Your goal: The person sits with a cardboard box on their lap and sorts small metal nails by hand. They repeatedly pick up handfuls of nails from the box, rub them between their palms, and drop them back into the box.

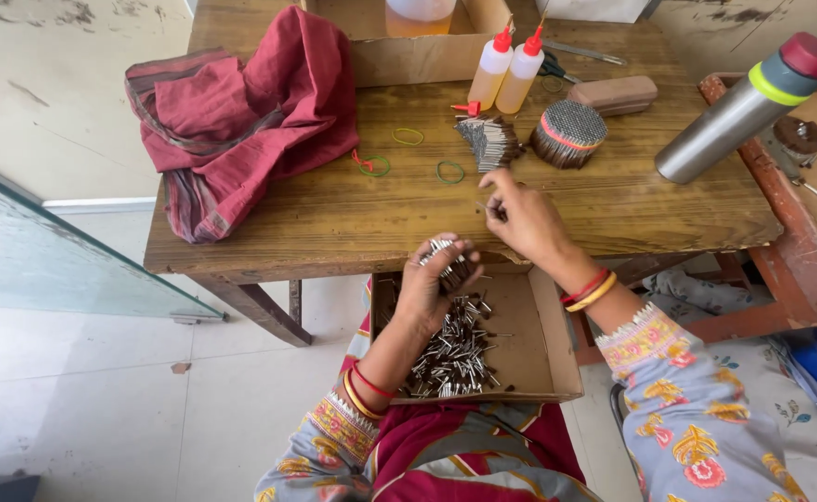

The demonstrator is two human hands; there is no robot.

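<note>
Glass pane (46, 251) stands at far left, beside the tiled floor (102, 400). A red cloth (241, 112) lies bunched on the left part of the wooden counter (353, 218). Loose rubber bands (408, 137) lie on the counter just right of the cloth.

Left hand (432, 279) is at the counter's near edge, fingers curled shut around a bunch of pins (448, 263), their metal tips showing above the fist. Below it an open tray (557, 358) rests on the person's lap, with loose pins (455, 353) piled in its left half. Bangles (364, 389) circle the left wrist.

Right hand (525, 218) rests on the counter just right of the left hand, fingertips pinched closed on a few small pins (494, 212); exact count cannot be told. Bangles also circle this wrist.

Behind the hands: a cardboard box (408, 56) at the back edge, two squeeze bottles (506, 70) with red caps, a fanned pin bundle (489, 141), and a round banded bundle (568, 133) just beside it. Scissors (557, 63) and a brown block (615, 93) lie further right. A steel flask (752, 102) lies tilted at the counter's right edge.
</note>
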